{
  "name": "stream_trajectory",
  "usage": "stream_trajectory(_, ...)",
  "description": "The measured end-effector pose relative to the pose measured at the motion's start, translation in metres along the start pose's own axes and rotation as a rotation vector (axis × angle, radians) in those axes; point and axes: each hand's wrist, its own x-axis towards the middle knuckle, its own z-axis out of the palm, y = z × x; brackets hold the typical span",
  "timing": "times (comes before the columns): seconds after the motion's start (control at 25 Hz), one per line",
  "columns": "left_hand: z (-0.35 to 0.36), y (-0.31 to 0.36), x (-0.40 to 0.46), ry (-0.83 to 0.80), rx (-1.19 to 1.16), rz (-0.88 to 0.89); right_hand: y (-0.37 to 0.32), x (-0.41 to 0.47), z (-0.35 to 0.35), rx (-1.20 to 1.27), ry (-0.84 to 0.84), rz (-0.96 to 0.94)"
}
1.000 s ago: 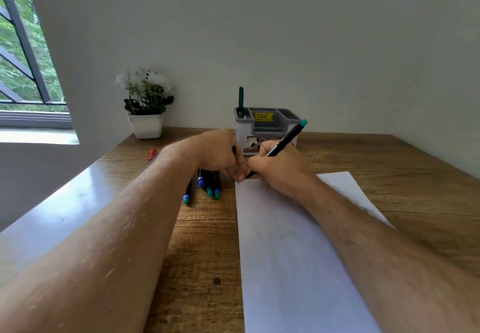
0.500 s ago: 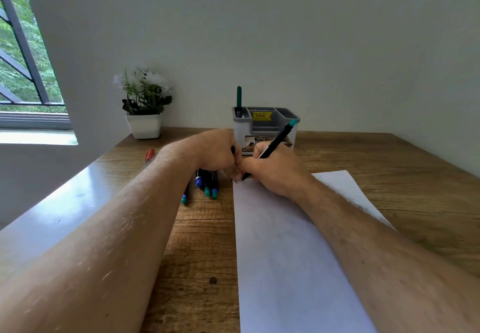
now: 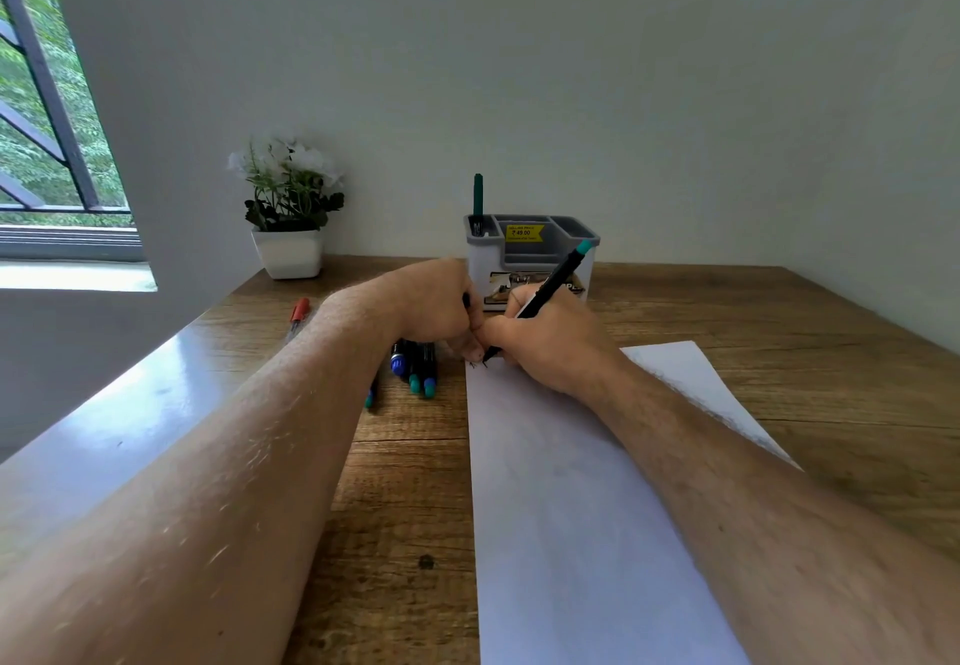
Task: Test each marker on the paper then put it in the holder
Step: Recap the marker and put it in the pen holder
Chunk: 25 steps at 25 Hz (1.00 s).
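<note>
Small dark strokes have appeared at the white paper sheet's (image 3: 571, 508) top left corner, where the right hand (image 3: 545, 342) pinches a black teal-ended marker (image 3: 550, 285). The left hand (image 3: 436, 306), touching it, grips what appears to be the cap. Next, likely: recapping, then the grey-and-white holder (image 3: 530, 254).

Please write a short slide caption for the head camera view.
Right hand tests a teal-ended marker on the paper, holder behind.
</note>
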Motion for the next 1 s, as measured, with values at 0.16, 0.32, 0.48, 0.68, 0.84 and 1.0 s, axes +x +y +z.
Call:
stream_trajectory(0.16,-0.0001,0.0005,-0.0006,0.001,-0.018,0.009,0.0021,0.0025,-0.0002,0.037,0.005,-0.001)
stream_trajectory(0.32,-0.0005,0.0013,-0.0002,-0.004,-0.007,0.010,0.0029,0.0012,0.0003,0.024,-0.003,-0.011)
stream_trajectory(0.48,-0.0006,0.0015,-0.0003,0.003,0.016,0.004,0.0020,0.0016,0.0007,0.026,-0.006,-0.018)
stream_trajectory(0.68,0.0003,0.0020,0.0008,0.006,0.020,-0.007,0.0024,-0.0001,0.0011,0.024,0.007,-0.035)
stream_trajectory(0.84,0.0001,0.0023,0.0005,-0.003,0.016,0.000,0.0017,-0.0005,0.0004,0.021,-0.008,-0.035)
stream_trajectory(1.0,-0.0005,0.0025,0.0003,-0.002,0.009,0.001,0.0006,-0.0013,0.0023,0.039,0.087,-0.012)
